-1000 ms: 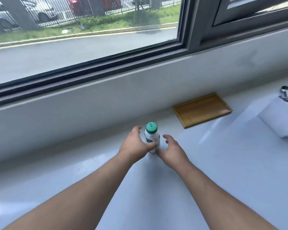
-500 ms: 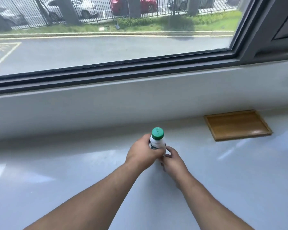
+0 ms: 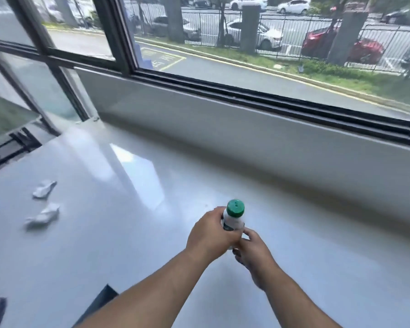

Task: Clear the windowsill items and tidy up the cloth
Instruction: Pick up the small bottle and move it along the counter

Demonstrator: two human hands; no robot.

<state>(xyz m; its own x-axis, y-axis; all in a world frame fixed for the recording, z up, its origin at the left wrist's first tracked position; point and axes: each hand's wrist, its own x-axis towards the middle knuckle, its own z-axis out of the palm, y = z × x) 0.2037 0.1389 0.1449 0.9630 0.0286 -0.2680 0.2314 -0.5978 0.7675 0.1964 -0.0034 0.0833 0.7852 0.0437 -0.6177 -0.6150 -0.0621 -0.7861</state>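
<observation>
Here the white windowsill (image 3: 128,233) fills the lower frame. Lower centre, the left hand (image 3: 211,233) is wrapped around the upright green-capped bottle (image 3: 233,215); the right hand (image 3: 253,250) touches its base. Two crumpled tissues (image 3: 44,189) lie at left.

white bottle (image 3: 231,220), green cap (image 3: 235,207); two crumpled scraps (image 3: 43,203), seemingly white.
</observation>
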